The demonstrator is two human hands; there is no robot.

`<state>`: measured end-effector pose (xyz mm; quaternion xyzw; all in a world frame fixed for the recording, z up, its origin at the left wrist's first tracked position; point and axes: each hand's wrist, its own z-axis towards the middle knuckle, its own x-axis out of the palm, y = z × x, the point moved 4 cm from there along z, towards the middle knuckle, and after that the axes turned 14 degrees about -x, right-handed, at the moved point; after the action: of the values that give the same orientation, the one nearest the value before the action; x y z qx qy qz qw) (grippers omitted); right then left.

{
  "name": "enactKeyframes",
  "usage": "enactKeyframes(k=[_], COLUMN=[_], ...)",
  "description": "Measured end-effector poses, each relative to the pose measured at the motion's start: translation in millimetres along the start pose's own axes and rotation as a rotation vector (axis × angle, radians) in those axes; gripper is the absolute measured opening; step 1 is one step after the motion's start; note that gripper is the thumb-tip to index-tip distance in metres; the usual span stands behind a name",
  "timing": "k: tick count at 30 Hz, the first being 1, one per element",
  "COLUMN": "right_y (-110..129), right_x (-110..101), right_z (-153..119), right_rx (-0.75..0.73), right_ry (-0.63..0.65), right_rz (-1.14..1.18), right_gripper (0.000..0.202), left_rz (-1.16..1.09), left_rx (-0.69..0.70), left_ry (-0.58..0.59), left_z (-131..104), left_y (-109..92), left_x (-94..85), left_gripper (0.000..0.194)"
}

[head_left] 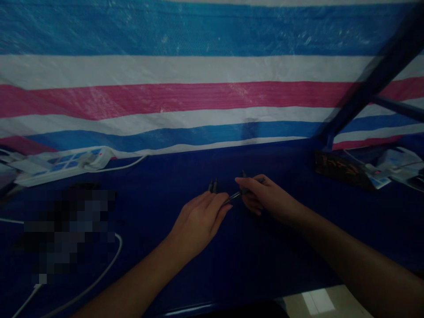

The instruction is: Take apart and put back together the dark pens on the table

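My left hand (202,216) and my right hand (265,194) meet over the middle of the dark blue table (159,269). Between them runs a slim pen (234,197), with a shiny, pale stretch showing in the gap. The left thumb and fingers pinch its lower left end. Closed round the darker upper right part is my right hand. Just beyond the left fingers, small dark pointed pieces (213,185) stick out, too dim to name. Another small dark tip (244,174) shows behind the right fingers.
At the back left lies a white power strip (66,164) with cables. A blurred-out object with a white cable (119,247) lies at left. At right are a dark brown object (342,168) and a clear plastic bag (399,161). A striped sheet (198,97) hangs behind, beside a slanted blue bar (367,84).
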<state>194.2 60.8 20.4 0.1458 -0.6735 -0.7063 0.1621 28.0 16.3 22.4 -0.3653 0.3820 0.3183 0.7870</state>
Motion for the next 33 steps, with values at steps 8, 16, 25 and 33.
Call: enactKeyframes(k=[8, 16, 25, 33], right_y=[-10, 7, 23, 10], right_x=[14, 2, -15, -20], right_z=[-3, -8, 1, 9], right_rx=[0.159, -0.099, -0.286, -0.327], right_ry=[0.046, 0.214, 0.198, 0.022], right_rz=[0.184, -0.083, -0.266, -0.266], right_gripper=[0.066, 0.059, 0.03, 0.024], left_rz=[0.214, -0.45, -0.501, -0.302], left_rx=[0.009, -0.198, -0.346, -0.318], left_ry=[0.023, 0.38, 0.474, 0.349], left_z=[1, 0, 3, 8], left_y=[-4, 6, 19, 24], left_x=[-2.1, -9.2, -8.6, -4.8], left_gripper=[0.039, 0.04, 0.022, 0.023])
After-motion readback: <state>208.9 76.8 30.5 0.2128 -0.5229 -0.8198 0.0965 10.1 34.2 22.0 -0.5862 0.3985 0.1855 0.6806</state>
